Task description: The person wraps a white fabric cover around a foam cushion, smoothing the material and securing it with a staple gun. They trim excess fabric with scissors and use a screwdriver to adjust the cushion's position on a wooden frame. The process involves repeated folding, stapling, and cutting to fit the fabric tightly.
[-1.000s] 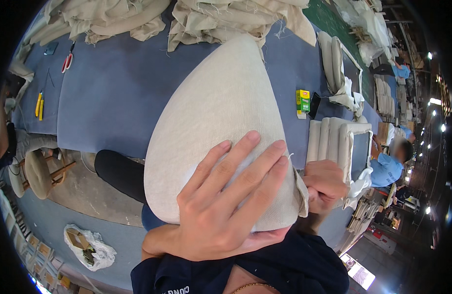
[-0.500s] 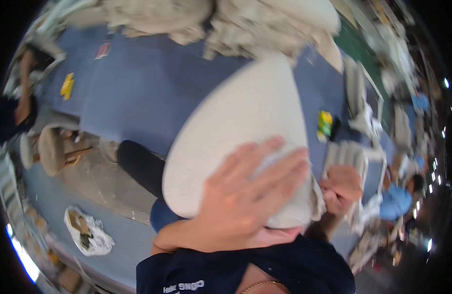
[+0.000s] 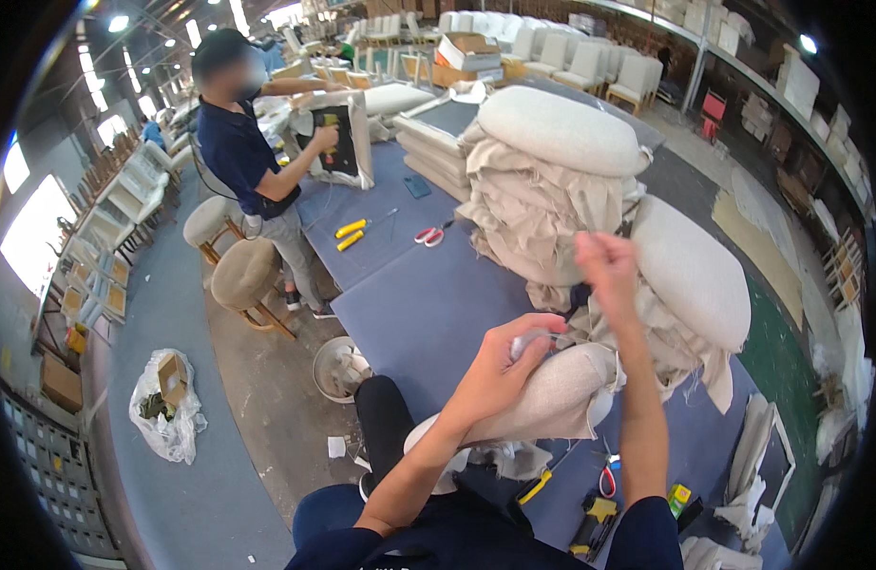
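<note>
A padded cushion covered in beige cloth (image 3: 573, 382) is in front of me, its edge toward the table. My left hand (image 3: 500, 369) is at this cushion, thumb and fingers curled round a small whitish, translucent bundle (image 3: 530, 344) with thin strands. Raised above the cushion's far right side, my right hand (image 3: 611, 271) is closed in a pinch; what it holds is too blurred to make out. Behind it, a stack of loose beige cloth and padded pieces (image 3: 528, 223) rises from the table, and another padded cushion (image 3: 693, 275) leans at its right.
On the blue table (image 3: 409, 313) lie yellow-handled tools (image 3: 351, 234), red-handled scissors (image 3: 428, 236), more scissors (image 3: 607, 480) and a yellow-black staple gun (image 3: 593, 525). A co-worker (image 3: 243, 142) handles a framed panel across the table. Round stools (image 3: 243, 274) and a bin (image 3: 338, 369) stand left.
My view has swung up and round. My left hand no longer lies flat over the cushion but curls round the whitish bundle. My right hand has lifted away from the cushion's side.
</note>
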The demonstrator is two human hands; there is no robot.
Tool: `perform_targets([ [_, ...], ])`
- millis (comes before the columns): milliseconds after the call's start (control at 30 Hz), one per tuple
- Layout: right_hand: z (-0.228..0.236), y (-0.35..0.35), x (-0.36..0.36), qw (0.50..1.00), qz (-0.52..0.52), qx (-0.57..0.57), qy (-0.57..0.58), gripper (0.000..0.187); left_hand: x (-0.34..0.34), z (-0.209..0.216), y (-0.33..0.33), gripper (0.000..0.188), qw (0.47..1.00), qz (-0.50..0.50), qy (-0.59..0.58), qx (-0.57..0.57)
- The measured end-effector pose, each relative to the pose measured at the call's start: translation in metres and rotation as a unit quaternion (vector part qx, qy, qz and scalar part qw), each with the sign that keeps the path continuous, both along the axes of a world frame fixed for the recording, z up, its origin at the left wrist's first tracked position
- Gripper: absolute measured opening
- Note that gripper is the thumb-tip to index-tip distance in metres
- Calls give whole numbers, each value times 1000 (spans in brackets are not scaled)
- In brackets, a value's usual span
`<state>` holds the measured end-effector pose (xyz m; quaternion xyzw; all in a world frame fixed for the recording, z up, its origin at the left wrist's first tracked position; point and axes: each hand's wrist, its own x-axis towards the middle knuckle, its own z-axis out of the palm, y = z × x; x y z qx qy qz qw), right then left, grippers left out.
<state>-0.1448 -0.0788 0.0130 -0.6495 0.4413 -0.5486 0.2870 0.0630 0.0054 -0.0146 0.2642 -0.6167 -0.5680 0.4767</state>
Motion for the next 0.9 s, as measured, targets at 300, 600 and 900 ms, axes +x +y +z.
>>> perform_targets([
  [300, -6, 15, 33, 960, 207, 153, -112, 25, 13, 23, -68, 80, 993, 49, -111, -9],
  [600, -36, 0, -12, 977, 160, 111, -91, 16, -23, -15, -86, 47, 993, -2, -117, -34],
  [900, -31, -8, -5, 969, 182, 167, -2, 22, -25, -14, -95, 29, 989, 65, -106, -81],
])
